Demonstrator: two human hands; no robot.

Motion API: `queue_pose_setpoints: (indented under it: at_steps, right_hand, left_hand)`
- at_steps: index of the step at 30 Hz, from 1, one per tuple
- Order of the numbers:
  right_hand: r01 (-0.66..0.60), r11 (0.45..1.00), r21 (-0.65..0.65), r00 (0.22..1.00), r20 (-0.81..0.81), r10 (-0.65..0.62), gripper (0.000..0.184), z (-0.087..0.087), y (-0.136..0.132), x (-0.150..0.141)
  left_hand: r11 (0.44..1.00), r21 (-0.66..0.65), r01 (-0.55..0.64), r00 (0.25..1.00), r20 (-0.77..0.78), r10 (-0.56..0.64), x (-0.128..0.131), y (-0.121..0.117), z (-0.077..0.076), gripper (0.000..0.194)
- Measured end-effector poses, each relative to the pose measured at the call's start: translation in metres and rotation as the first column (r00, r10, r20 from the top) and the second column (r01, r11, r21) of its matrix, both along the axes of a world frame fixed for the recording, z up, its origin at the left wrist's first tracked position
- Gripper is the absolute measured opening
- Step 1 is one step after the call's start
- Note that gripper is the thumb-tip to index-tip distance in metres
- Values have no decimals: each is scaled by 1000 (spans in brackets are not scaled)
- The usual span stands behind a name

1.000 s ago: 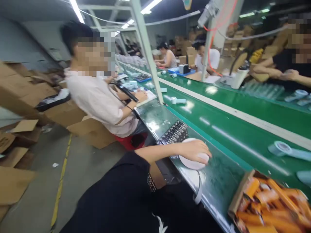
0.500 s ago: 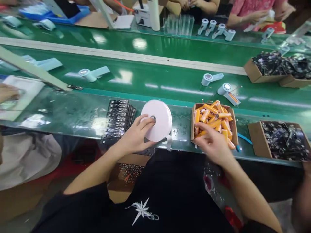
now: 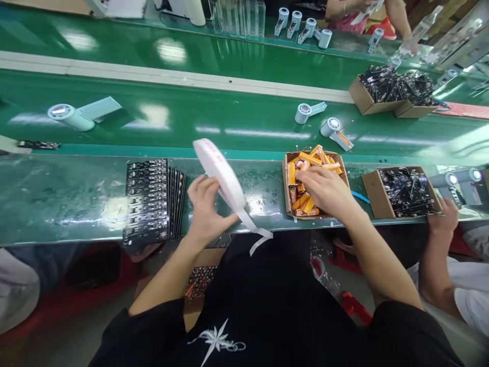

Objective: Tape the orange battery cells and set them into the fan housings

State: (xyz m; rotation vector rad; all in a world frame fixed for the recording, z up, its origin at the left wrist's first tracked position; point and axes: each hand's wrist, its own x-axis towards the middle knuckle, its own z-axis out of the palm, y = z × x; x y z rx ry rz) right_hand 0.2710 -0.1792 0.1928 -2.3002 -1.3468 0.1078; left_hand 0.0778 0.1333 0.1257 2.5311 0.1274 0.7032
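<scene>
My left hand (image 3: pixel 204 206) grips a white roll of tape (image 3: pixel 219 171), tilted up on edge above the bench, with a loose strip (image 3: pixel 256 233) hanging off it toward my lap. My right hand (image 3: pixel 323 188) reaches into a small cardboard box (image 3: pixel 287 189) full of orange cylindrical cells (image 3: pixel 309 158), fingers curled down among them; whether it holds one is hidden. A stack of black circuit board panels (image 3: pixel 151 199) lies just left of my left hand.
A green conveyor belt (image 3: pixel 191 117) carries pale blue handheld fans (image 3: pixel 78 114), (image 3: pixel 308 111), (image 3: pixel 336 130). Boxes of black parts (image 3: pixel 405 191), (image 3: pixel 385 86) sit to the right. A neighbouring person's hand (image 3: pixel 441 216) rests at the right box. More fans (image 3: pixel 301 28) stand across the belt.
The view swung from a co-worker on the left to straight down at the bench. My left hand lifted the tape roll from flat to on edge. My right hand moved into the orange cell box.
</scene>
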Motion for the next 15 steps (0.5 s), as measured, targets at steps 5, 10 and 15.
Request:
queue_pose_setpoints:
  at_steps: [5,10,15]
  right_hand:
    - [139,959,248,985,-139,-107,29,-5,8,38]
    - [520,673,526,748,-661,-62,55,11,14,-7]
    - [448,788,422,681,-732,5,66,24,14,-39]
  left_hand:
    - [991,76,108,991,65,-113,13,-33,12,73]
    - [974,168,154,987,20,-159,16,-37,16,73]
    - [952,243,187,982,-47,-181,16,-40,21,72]
